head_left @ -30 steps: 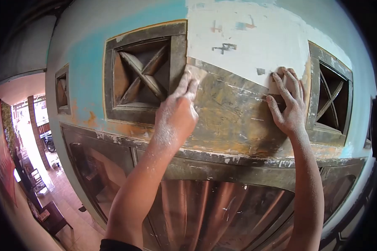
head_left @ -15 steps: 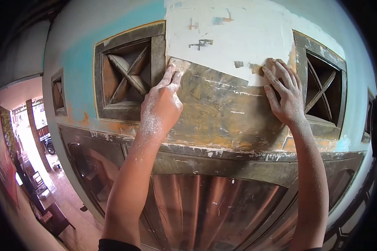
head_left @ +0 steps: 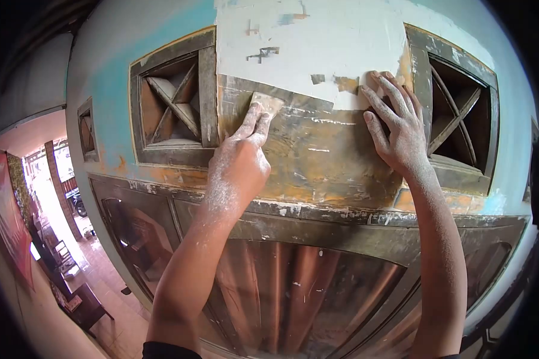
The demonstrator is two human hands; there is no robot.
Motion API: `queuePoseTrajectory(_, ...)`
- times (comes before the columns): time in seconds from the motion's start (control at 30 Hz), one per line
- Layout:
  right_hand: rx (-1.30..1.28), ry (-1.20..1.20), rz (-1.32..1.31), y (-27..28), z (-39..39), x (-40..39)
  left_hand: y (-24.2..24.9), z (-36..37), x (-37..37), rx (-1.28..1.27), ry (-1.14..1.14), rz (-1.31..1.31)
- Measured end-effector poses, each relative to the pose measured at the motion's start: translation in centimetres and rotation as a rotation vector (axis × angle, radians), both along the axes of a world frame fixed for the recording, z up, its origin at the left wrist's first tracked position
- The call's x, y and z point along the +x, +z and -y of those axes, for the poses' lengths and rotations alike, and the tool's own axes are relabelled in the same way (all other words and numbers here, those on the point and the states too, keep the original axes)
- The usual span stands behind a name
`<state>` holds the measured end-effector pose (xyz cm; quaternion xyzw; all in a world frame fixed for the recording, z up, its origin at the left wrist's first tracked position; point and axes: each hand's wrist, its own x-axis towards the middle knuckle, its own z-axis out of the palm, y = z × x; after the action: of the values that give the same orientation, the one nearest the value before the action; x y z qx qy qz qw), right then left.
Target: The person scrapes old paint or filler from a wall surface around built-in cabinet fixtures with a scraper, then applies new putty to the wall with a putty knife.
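Observation:
My left hand (head_left: 241, 161), dusted white, is closed round a small flat scraper (head_left: 267, 105). Two fingers lie stretched along its pale blade; the handle, if any, is hidden in my palm. The blade rests against the bare brownish patch (head_left: 317, 158) of the wall, a little below the edge of the white coating (head_left: 329, 45). Flat on the wall lies my right hand (head_left: 398, 128), fingers apart and holding nothing. Its fingertips touch the lower right part of the white coating, beside the right vent frame.
Wooden vents with crossed slats stand on both sides, a left vent (head_left: 175, 102) and a right vent (head_left: 458, 113). Beneath runs a wooden ledge (head_left: 317, 212) above a dark glossy panel (head_left: 293, 293). At far left, a doorway (head_left: 51, 185) opens onto a bright tiled area with furniture.
My left hand and the scraper have moved right and slightly down, away from the left vent frame. My right hand stays on the wall; the view has shifted slightly.

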<state>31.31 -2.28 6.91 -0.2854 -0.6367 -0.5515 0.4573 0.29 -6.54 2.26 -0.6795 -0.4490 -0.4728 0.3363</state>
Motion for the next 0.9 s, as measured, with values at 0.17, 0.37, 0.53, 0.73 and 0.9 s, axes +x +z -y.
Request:
queuePoseTrajectory(0.17, 0.004, 0.0, 0.0, 0.0, 0.0, 0.0, 0.9, -0.3, 1.0, -0.033, -0.025, 0.053)
queuePoseTrajectory(0.37, 0.004, 0.008, 0.001, 0.0, -0.1, 0.1, -0.5, -0.1, 2.6, -0.004, -0.009, -0.006)
queuePoseTrajectory(0.53, -0.004, 0.017, -0.001, -0.1, 0.0, 0.1, -1.1, -0.1, 3.6, 0.009, -0.036, 0.03)
queuePoseTrajectory(0.73, 0.0, 0.036, 0.001, -0.1, 0.1, 0.2, -0.5, -0.4, 4.6, 0.042, -0.047, 0.023)
queuePoseTrajectory(0.9, 0.006, 0.039, 0.0, -0.2, -0.1, 0.2, -2.1, 0.4, 5.6, -0.038, 0.006, 0.037)
